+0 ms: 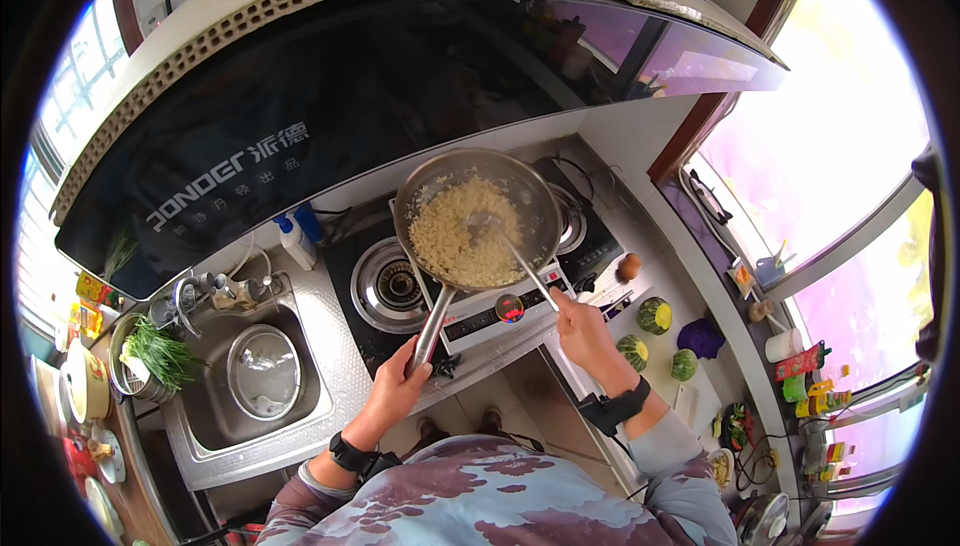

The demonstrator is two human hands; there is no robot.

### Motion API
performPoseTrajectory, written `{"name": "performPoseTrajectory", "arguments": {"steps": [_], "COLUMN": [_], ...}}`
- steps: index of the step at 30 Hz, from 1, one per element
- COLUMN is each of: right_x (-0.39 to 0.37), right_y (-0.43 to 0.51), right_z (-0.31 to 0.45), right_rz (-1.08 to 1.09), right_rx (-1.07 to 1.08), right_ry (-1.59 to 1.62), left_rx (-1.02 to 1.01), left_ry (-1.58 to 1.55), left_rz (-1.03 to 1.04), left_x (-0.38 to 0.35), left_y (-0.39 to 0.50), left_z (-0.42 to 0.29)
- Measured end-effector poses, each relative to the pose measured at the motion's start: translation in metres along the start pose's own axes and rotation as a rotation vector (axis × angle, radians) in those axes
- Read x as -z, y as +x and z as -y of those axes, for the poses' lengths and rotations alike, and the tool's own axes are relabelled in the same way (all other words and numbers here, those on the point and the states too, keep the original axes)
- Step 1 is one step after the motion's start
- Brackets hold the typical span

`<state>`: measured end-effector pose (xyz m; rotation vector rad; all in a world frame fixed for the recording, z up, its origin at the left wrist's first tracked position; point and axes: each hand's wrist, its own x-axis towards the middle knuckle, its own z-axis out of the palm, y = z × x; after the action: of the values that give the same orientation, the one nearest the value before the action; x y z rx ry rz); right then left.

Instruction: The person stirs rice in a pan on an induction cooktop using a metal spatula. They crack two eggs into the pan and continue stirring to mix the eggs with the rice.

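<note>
A steel frying pan (538, 189) sits over a portable induction cooker (472, 321) whose display glows red. Pale yellow, rice-like grains (450, 234) are heaped in the pan. My left hand (397, 384) grips the pan's long metal handle (433, 324) from the near side. With my right hand (583, 324) I hold a metal cooking utensil (531, 270) by its shaft. It slants into the pan, and its head lies among the grains, partly blurred, so its exact shape is unclear.
A gas hob (364, 347) lies under the cooker. Left is a steel sink (322, 388) holding a metal basin (264, 372), with green stalks (161, 351) beside it. A range hood (375, 95) overhangs the back. Small green squashes (655, 315) and a brown round item (628, 267) lie right.
</note>
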<state>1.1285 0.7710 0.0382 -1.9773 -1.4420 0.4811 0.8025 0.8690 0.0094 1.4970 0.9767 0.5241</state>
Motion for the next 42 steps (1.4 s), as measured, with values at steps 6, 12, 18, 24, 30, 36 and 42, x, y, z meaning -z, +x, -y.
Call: {"name": "performPoseTrajectory", "arguments": {"steps": [6, 12, 18, 24, 30, 36, 42], "right_x": [-0.013, 0.011, -0.028, 0.058, 0.073, 0.089, 0.127], "right_y": [0.011, 0.034, 0.092, 0.056, 0.024, 0.013, 0.002], "right_z": [-0.009, 0.005, 0.000, -0.001, 0.022, 0.005, 0.009], "right_rz": [-0.074, 0.071, 0.097, 0.487, 0.210, 0.172, 0.050], "right_rx": [-0.093, -0.411, -0.466, -0.143, 0.091, 0.295, 0.079], "right_ry": [0.091, 0.713, 1.225, 0.415, -0.010, -0.290, -0.286], "left_rx": [-0.005, -0.033, -0.010, 0.015, -0.020, -0.013, 0.036], "left_ry": [0.025, 0.032, 0.044, 0.054, 0.052, 0.045, 0.054], "left_rz": [0.003, -0.009, 0.006, -0.002, 0.028, 0.005, -0.004], "left_x": [0.003, 0.006, 0.013, 0.016, 0.015, 0.015, 0.015], "left_y": [-0.001, 0.001, 0.003, 0.003, 0.005, 0.005, 0.002], "left_z": [-0.004, 0.000, 0.002, 0.002, 0.008, 0.007, 0.001]}}
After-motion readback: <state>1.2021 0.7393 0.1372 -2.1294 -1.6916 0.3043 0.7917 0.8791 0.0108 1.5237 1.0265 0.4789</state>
